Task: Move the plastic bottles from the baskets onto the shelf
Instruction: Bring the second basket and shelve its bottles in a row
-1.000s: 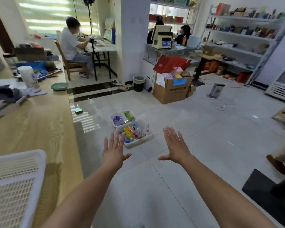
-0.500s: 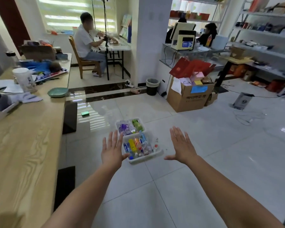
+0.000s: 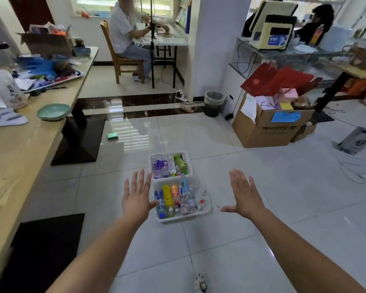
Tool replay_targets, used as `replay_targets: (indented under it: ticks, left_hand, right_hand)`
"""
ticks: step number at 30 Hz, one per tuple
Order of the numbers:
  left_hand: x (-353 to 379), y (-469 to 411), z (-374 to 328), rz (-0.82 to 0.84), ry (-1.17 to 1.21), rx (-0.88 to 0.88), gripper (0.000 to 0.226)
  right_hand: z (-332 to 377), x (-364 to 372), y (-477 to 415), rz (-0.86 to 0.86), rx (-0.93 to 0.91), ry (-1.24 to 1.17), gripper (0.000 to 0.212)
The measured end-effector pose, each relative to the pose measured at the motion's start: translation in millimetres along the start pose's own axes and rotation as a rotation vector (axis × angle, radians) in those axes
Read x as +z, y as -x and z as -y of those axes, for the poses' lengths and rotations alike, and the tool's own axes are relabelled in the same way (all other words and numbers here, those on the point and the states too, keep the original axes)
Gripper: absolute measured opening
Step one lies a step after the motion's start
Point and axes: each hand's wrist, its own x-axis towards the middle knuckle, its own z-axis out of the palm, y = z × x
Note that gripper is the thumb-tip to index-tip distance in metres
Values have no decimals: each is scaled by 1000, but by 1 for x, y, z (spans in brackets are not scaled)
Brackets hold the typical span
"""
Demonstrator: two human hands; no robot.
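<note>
Two white baskets stand on the tiled floor ahead of me. The near basket (image 3: 206, 210) holds several plastic bottles (image 3: 173, 197) with blue, yellow, orange and clear bodies. The far basket (image 3: 187, 159) holds several more bottles (image 3: 167, 166), purple, clear and green. My left hand (image 3: 136, 197) is stretched out with straight, spread fingers, in front of the near basket's left side. My right hand (image 3: 244, 195) is also flat and spread, to the right of that basket. Neither hand holds anything. No shelf is in view.
A long wooden table (image 3: 15, 157) with a green bowl (image 3: 53, 111) runs along the left. A cardboard box (image 3: 270, 127) with red papers, a bin (image 3: 214, 103) and loose cables (image 3: 355, 168) lie to the right. A person sits on a chair (image 3: 123, 58) behind.
The baskets have come nearer and lower in view as I moved toward them. Both hands stay spread and empty, now on either side of the near basket.
</note>
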Motion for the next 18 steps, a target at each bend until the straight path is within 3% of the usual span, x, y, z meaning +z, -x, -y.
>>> replay_targets:
  ticks: [4,8,14,18]
  left_hand:
    - [32,-65,-32,34,-1,-74,95]
    - [99,-114,-52,39,22,-99,93]
    - [278,-195,-77,50,34,-174,90]
    - [422,-243,-99,2,109,-169,95]
  right_hand:
    - [-45,38,-81,-30,1,-34,122]
    - [-68,120,-142,-58,95,-187,120]
    - [-59,324,-244,-43,86,-329,116]
    - [-29,458,-310,-104,80,-327,133]
